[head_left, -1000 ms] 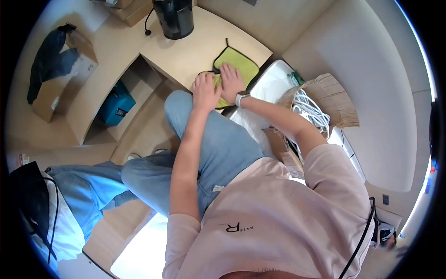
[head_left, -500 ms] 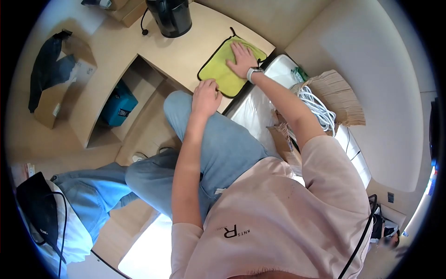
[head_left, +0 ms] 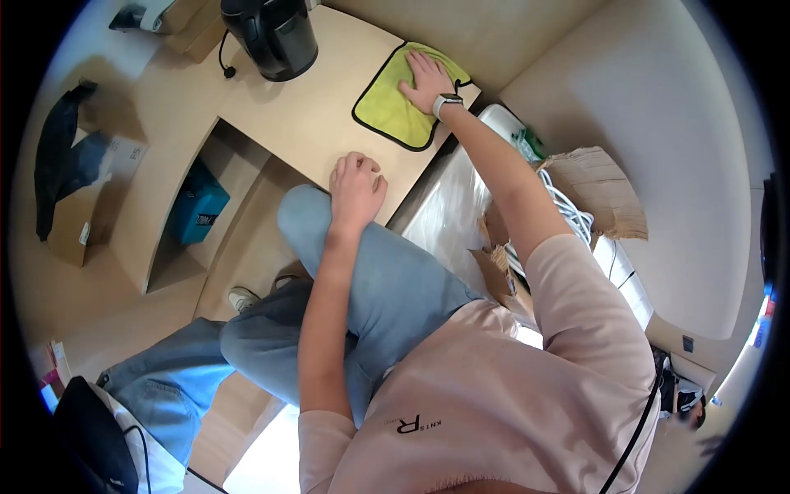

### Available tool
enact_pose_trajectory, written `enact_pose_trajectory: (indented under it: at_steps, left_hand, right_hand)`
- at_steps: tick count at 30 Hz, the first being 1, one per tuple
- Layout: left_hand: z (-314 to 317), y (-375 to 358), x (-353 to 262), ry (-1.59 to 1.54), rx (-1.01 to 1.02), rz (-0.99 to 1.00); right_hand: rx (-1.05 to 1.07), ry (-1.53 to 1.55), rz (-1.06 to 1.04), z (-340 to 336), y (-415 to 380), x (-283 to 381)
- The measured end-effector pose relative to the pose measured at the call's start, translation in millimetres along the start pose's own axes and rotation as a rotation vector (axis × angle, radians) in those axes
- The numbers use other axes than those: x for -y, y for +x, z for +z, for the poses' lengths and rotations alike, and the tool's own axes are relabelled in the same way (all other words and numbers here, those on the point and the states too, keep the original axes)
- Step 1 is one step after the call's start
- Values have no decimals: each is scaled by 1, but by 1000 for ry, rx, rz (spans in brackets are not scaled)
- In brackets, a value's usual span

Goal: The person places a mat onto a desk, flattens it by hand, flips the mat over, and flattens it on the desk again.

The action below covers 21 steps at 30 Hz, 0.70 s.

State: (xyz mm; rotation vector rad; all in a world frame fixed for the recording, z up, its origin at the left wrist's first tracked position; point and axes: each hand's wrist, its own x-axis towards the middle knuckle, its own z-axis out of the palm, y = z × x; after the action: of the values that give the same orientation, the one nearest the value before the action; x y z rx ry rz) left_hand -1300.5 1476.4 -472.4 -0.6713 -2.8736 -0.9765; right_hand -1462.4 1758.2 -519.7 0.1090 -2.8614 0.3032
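My right hand (head_left: 429, 82), with a watch (head_left: 448, 100) on its wrist, lies palm down with fingers spread on a yellow-green cleaning cloth (head_left: 387, 103). The cloth has a black border and lies on the pale wooden desk (head_left: 309, 107), somewhat rumpled under the hand near the back right corner. My left hand (head_left: 358, 185) rests at the desk's front edge, apart from the cloth. Its fingers are loosely bent and nothing shows in them.
A black kettle (head_left: 271, 37) stands on the desk at the far left. Below is an open shelf with a teal box (head_left: 200, 202). To the right are a torn carton (head_left: 597, 189) and white cable (head_left: 568, 210). Another person's jeans (head_left: 169, 362) show at lower left.
The cloth has shifted toward the back of the desk under my right hand. My left hand, earlier at the cloth's near edge, is now apart from it. The view has shifted slightly.
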Motion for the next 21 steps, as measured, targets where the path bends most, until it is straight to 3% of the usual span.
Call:
enact_pose_trajectory:
  at_steps: [10, 21]
  left_hand:
    - [6, 14, 0, -60, -5, -49]
    - [5, 21, -5, -66, 23, -109]
  right_hand:
    - [-90, 64, -18, 19, 54, 17]
    - [-167, 118, -66, 64, 158, 84]
